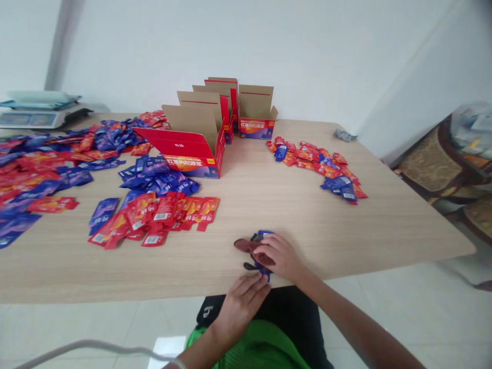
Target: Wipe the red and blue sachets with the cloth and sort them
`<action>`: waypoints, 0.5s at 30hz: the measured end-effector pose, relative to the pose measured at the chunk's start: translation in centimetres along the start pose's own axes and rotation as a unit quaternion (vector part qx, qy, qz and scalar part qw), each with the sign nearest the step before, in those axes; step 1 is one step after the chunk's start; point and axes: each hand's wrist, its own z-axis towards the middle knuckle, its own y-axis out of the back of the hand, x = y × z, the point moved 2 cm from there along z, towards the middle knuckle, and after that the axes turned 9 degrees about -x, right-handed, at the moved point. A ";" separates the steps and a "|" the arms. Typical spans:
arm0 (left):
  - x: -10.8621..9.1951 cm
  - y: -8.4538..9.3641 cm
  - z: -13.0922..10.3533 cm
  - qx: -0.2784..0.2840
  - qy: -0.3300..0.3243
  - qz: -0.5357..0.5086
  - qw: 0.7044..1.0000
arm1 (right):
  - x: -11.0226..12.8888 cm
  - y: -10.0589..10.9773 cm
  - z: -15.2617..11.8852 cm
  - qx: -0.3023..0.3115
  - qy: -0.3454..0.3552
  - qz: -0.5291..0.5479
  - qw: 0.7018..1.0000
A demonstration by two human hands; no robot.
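Note:
At the front edge of the table, my right hand (282,259) curls its fingers over a flat reddish-brown piece (248,246) with a rounded end. Black parts, one a small loop (250,266), and bits of blue (265,233) show around and under it; I cannot make out what the whole is. My left hand (244,297) reaches up from below, its fingers together and their tips pressed on a small blue piece (265,277) beside the right hand. The left thumb is hidden. Left of the hands lies a pile of red sachets (156,218), with blue sachets (161,177) behind it.
Open red cartons (192,163) with raised brown flaps stand at the back middle. A large heap of mixed sachets (42,169) covers the left side, near a scale (34,118). More sachets (315,159) lie right. A crumpled grey wrapper (345,135) and a patterned chair (434,154) are beyond.

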 end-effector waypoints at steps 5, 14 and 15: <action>0.1 -0.1 -0.2 0.006 0.001 0.008 1.000 | -5.0 0.3 3.5 -0.023 -0.007 -0.046 0.999; -0.1 -0.1 -0.1 0.022 0.023 -0.017 0.999 | -3.3 5.1 4.5 -0.164 -0.110 -0.037 0.980; -0.2 -0.1 -0.1 0.024 0.026 -0.022 0.999 | -1.8 5.1 3.7 -0.141 -0.097 -0.014 0.985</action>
